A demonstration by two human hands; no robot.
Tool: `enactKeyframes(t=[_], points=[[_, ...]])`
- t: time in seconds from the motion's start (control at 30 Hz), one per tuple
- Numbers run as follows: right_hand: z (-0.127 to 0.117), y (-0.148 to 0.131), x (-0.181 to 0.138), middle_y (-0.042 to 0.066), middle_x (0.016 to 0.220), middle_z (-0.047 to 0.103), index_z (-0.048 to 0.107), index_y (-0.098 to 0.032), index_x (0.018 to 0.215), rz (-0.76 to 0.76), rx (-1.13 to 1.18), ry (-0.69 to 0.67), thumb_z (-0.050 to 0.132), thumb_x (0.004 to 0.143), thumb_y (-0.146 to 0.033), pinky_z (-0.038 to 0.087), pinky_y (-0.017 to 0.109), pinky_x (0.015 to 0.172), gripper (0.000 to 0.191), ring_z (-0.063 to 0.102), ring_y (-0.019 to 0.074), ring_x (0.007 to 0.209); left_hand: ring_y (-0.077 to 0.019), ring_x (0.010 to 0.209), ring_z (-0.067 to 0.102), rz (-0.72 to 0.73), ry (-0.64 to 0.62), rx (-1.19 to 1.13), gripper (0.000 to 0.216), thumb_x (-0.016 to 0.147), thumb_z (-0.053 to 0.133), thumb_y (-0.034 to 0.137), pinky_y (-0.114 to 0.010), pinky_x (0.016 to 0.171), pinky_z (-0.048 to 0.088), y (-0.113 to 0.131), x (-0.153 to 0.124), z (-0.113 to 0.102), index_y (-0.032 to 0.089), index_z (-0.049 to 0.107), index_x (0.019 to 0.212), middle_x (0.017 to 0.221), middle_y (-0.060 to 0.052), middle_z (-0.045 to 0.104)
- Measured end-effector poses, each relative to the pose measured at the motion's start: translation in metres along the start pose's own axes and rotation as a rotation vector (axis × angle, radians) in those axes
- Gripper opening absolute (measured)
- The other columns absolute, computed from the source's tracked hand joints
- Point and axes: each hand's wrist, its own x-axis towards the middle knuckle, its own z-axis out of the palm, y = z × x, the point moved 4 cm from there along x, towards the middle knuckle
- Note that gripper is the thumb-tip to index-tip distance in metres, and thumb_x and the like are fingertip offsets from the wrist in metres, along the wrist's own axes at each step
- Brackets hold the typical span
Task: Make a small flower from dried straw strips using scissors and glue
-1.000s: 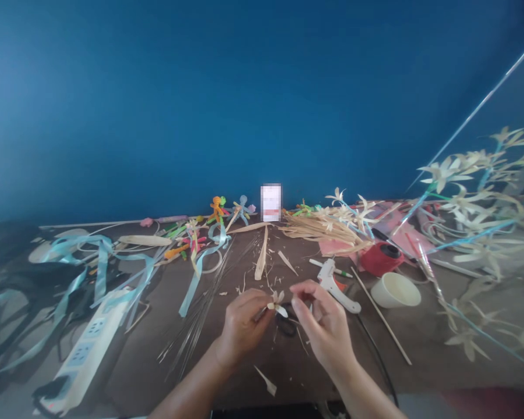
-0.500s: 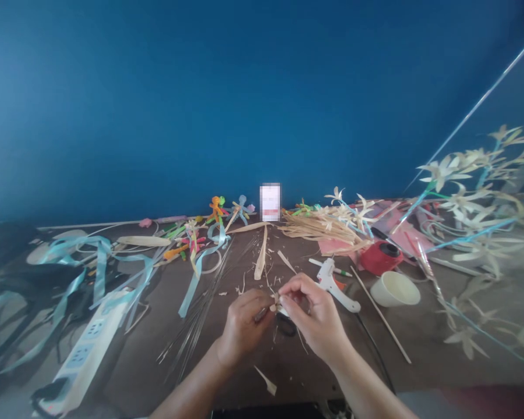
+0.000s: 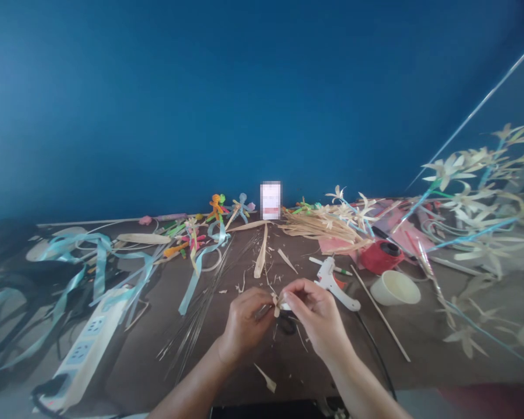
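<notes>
My left hand (image 3: 244,323) and my right hand (image 3: 317,317) meet over the middle of the brown table (image 3: 419,349). Both pinch a small cream straw flower (image 3: 278,302) between their fingertips. The left hand also seems to grip a thin stem or wire under the flower. Black scissors (image 3: 286,323) lie on the table just below the hands, partly hidden by them.
A white glue gun (image 3: 334,282), a cream cup (image 3: 395,288) and a red spool (image 3: 381,256) lie right of the hands. Straw strips (image 3: 321,226), thin wires (image 3: 198,314), blue ribbons (image 3: 100,267), a power strip (image 3: 85,349) and flowered branches (image 3: 475,203) surround them.
My right hand closed in on the flower from the right and pinched its petals; the spread petals are now folded between both hands' fingertips.
</notes>
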Motion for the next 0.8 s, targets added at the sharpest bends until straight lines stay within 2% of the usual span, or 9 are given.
enactKeyframes(t=[0.63, 0.8], points=[[-0.0010, -0.0057, 0.0019, 0.004, 0.070, 0.064, 0.064, -0.016, 0.078, -0.011, -0.137, -0.029, 0.055, 0.077, -0.028, 0.045, 0.026, 0.060, 0.015, 0.058, 0.0160, 0.065, -0.0158, 0.070, 0.061, -0.078, -0.019, -0.017, 0.006, 0.072, 0.058, 0.014, -0.026, 0.063, 0.048, -0.0057, -0.0024, 0.0017, 0.017, 0.063, 0.074, 0.073, -0.005, 0.066], [-0.0011, -0.0036, 0.0027, 0.001, 0.065, 0.058, 0.063, -0.016, 0.086, 0.004, -0.137, -0.048, 0.056, 0.077, -0.029, 0.043, 0.023, 0.054, 0.017, 0.053, 0.0127, 0.058, -0.0161, 0.069, 0.061, -0.070, -0.005, -0.024, 0.007, 0.071, 0.059, 0.014, -0.027, 0.063, 0.048, -0.0083, -0.0041, 0.0026, 0.017, 0.064, 0.075, 0.072, -0.005, 0.066]])
